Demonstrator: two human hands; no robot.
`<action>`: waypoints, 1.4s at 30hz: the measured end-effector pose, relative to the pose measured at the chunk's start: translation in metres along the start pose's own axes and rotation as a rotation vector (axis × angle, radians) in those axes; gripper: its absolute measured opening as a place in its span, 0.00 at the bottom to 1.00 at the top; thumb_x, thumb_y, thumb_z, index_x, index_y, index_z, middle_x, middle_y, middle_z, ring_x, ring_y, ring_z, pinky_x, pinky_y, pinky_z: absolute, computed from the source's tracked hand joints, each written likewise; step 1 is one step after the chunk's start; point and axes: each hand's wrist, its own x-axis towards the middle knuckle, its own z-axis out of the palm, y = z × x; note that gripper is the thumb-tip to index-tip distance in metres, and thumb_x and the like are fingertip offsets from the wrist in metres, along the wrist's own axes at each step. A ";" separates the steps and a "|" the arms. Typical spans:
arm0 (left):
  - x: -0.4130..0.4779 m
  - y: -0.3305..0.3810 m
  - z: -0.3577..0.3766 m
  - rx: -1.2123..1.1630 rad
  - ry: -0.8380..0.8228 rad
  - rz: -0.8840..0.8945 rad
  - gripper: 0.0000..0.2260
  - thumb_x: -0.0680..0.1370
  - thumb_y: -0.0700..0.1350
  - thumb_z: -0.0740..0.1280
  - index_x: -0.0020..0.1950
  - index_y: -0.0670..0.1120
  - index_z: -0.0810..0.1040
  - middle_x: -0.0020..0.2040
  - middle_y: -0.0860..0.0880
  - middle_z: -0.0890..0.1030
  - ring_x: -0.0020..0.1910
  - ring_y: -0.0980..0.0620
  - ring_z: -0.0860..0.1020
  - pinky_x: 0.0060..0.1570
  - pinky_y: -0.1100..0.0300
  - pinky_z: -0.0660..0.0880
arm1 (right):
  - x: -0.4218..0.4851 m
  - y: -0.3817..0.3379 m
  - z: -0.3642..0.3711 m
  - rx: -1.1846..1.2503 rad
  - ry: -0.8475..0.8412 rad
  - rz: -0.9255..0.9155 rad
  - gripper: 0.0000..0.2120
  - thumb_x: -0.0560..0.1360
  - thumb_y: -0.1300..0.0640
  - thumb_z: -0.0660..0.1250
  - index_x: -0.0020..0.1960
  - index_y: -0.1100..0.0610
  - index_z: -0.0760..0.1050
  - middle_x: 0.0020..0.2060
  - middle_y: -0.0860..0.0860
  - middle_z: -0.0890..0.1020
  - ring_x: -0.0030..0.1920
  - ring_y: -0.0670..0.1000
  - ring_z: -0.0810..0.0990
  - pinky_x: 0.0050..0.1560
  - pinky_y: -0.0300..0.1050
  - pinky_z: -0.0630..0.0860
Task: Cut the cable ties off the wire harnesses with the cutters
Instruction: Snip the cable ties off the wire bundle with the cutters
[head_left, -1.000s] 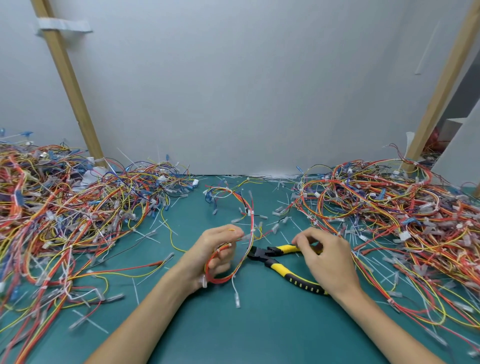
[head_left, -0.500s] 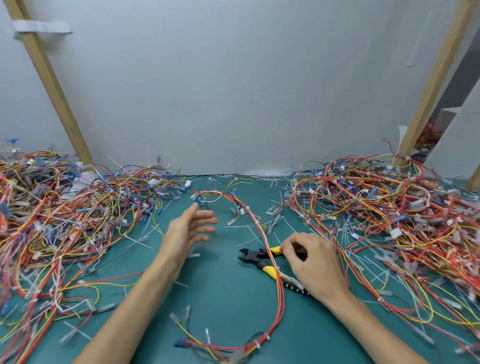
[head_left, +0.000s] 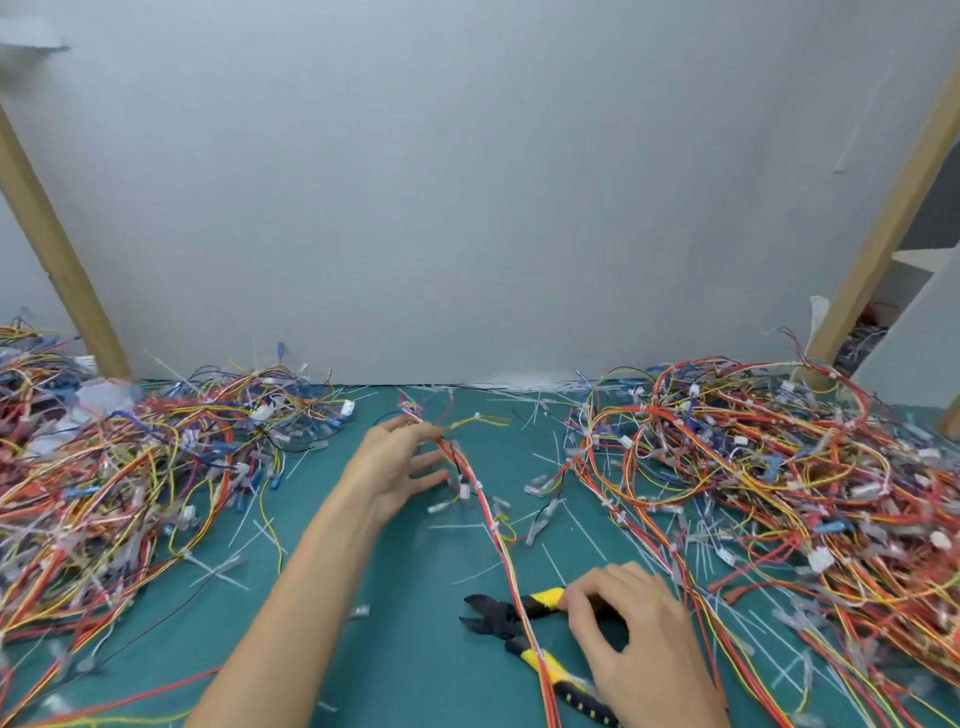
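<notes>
Now my left hand (head_left: 397, 465), fingers spread, touches the red-and-yellow wire harness (head_left: 485, 512), which runs from twelve o'clock toward six. My right hand (head_left: 641, 644) grips the yellow-handled cutters (head_left: 488, 618), blades apart, beneath it.

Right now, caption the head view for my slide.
Open left hand touches a harness draped over the cutters, which the right hand grips on the mat.

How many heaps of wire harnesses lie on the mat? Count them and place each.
2. The left heap and the right heap flank the middle of the mat; both run off frame, so more may be hidden. One loose harness lies between them.
</notes>
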 end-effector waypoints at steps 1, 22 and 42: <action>0.002 0.002 -0.002 -0.043 -0.028 0.023 0.09 0.77 0.30 0.62 0.51 0.42 0.74 0.56 0.43 0.77 0.46 0.43 0.80 0.53 0.46 0.76 | 0.001 0.000 0.000 -0.003 0.002 0.001 0.13 0.72 0.60 0.73 0.35 0.44 0.76 0.32 0.40 0.76 0.42 0.44 0.73 0.48 0.38 0.68; -0.047 0.086 -0.038 0.143 -0.642 0.632 0.29 0.75 0.25 0.62 0.73 0.45 0.66 0.71 0.52 0.72 0.61 0.38 0.78 0.58 0.45 0.77 | 0.097 -0.086 -0.068 0.229 -0.026 -0.070 0.07 0.76 0.55 0.68 0.49 0.44 0.81 0.44 0.36 0.83 0.46 0.39 0.81 0.47 0.34 0.76; -0.053 0.084 -0.020 0.098 -0.737 0.489 0.21 0.79 0.34 0.58 0.72 0.46 0.67 0.68 0.47 0.76 0.68 0.49 0.74 0.61 0.47 0.76 | 0.121 -0.095 -0.011 1.019 -0.641 0.222 0.14 0.78 0.43 0.63 0.62 0.43 0.75 0.59 0.52 0.80 0.46 0.66 0.84 0.41 0.51 0.82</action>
